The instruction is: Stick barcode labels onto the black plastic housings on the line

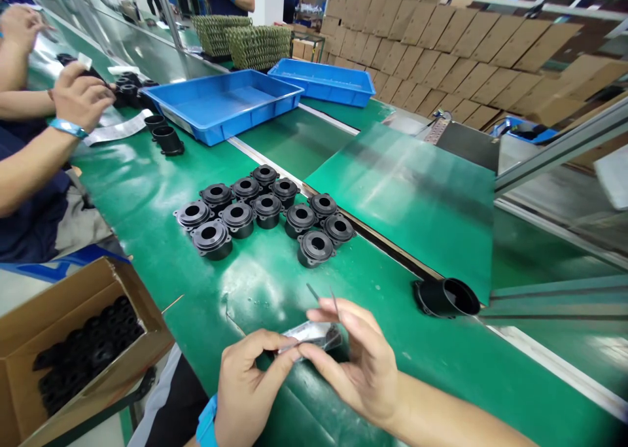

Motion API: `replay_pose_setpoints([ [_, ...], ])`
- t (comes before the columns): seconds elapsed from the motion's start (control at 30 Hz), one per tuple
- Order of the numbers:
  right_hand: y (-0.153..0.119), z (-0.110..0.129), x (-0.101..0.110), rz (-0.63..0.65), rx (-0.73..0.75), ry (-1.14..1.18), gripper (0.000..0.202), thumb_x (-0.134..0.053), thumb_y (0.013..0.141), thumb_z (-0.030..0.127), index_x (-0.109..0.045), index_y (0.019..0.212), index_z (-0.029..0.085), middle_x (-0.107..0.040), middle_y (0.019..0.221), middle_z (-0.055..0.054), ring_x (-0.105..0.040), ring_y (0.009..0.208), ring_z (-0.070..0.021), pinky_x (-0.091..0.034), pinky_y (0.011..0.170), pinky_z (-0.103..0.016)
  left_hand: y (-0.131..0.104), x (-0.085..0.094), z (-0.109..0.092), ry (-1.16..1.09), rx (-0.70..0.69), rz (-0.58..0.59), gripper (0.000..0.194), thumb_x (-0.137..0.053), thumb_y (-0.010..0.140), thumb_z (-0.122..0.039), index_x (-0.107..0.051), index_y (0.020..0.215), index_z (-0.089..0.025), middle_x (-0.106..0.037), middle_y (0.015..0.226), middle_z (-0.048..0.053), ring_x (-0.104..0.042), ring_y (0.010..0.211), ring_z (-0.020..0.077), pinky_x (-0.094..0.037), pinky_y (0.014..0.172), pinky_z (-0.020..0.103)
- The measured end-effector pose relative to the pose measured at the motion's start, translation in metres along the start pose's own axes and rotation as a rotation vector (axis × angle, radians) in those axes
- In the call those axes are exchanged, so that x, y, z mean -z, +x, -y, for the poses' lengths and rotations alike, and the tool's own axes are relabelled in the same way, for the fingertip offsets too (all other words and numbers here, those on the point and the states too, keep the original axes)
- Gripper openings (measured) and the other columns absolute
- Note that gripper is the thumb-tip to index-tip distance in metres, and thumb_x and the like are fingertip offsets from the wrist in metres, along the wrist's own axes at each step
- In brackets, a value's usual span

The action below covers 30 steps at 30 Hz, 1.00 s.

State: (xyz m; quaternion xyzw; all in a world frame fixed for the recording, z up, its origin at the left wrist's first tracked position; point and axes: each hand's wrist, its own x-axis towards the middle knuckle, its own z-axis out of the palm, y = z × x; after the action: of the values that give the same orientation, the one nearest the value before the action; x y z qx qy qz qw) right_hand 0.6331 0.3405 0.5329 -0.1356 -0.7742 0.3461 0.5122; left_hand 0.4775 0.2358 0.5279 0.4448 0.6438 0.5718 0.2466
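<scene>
Over the green desk [375,280]: a shiny packet [310,332].
The left hand [250,381] pinches one end; the right hand [366,368] curls beside it, grip unclear. Probably light, limp, slippery; best taken by its edges.

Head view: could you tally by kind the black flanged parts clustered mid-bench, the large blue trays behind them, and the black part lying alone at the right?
Black flanged parts: 12
Large blue trays: 2
Lone black part: 1
Total: 15
</scene>
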Motion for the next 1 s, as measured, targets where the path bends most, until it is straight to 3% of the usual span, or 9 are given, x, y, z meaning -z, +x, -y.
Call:
replay_pose_setpoints([
  [0.07,0.0006,-0.0001,0.0005,-0.058,0.058,-0.024,0.080,-0.076,0.096,-0.001,-0.046,0.164,0.030,-0.072,0.126,-0.011,-0.080,0.095,-0.0212,-0.073,0.087,-0.036,-0.0005,0.0003,-0.0003,0.005,0.007,-0.006,0.008,-0.083,0.087,-0.022,-0.082,0.083,-0.028,-0.082,0.073,-0.008,-0.076,0.061,0.0104,-0.057,0.062,0.014],
  [0.13,0.0014,-0.0001,0.0009,-0.034,0.062,-0.018,0.082,-0.074,0.097,-0.003,-0.043,0.166,0.028,-0.074,0.117,-0.010,-0.080,0.091,-0.0210,-0.073,0.087,-0.037,-0.0008,0.0004,0.0000,0.002,0.009,-0.003,0.008,-0.083,0.088,-0.023,-0.081,0.081,-0.027,-0.080,0.070,-0.008,-0.074,0.059,0.0099,-0.056,0.061,0.014],
  [0.27,0.0019,0.0001,0.0015,0.055,-0.002,-0.004,0.077,-0.071,0.100,0.000,-0.041,0.166,0.025,-0.078,0.114,-0.010,-0.081,0.103,-0.0262,-0.070,0.096,-0.043,-0.0001,0.0007,0.0006,0.007,-0.022,0.010,0.010,-0.082,0.090,-0.024,-0.081,0.081,-0.027,-0.077,0.068,-0.008,-0.070,0.058,0.0092,-0.054,0.059,0.014],
  [0.47,-0.0010,0.0002,0.0017,0.068,-0.121,0.093,0.067,-0.071,0.104,0.008,-0.043,0.162,0.026,-0.080,0.109,-0.008,-0.081,0.106,-0.0279,-0.066,0.104,-0.050,0.0017,0.0010,0.0011,-0.023,-0.085,0.042,0.012,-0.080,0.091,-0.017,-0.084,0.092,-0.028,-0.082,0.079,-0.005,-0.076,0.068,0.0115,-0.059,0.066,0.016],
  [0.73,0.0021,0.0031,0.0024,0.090,-0.244,0.196,0.066,-0.075,0.102,0.013,-0.046,0.158,0.033,-0.079,0.102,-0.006,-0.082,0.085,-0.0242,-0.071,0.083,-0.044,0.0001,0.0011,-0.0006,-0.018,-0.089,0.049,0.018,-0.080,0.089,-0.012,-0.083,0.093,-0.029,-0.083,0.080,-0.004,-0.079,0.069,0.0133,-0.061,0.067,0.017],
  [1.0,0.0022,0.0021,0.0064,0.156,-0.219,0.217,0.062,-0.074,0.104,0.020,-0.046,0.158,0.030,-0.077,0.096,-0.005,-0.082,0.086,-0.0250,-0.069,0.093,-0.049,0.0002,-0.0006,-0.0007,-0.001,-0.141,0.070,0.022,-0.078,0.088,-0.009,-0.082,0.096,-0.029,-0.085,0.086,-0.005,-0.082,0.075,0.0128,-0.063,0.073,0.015],
])
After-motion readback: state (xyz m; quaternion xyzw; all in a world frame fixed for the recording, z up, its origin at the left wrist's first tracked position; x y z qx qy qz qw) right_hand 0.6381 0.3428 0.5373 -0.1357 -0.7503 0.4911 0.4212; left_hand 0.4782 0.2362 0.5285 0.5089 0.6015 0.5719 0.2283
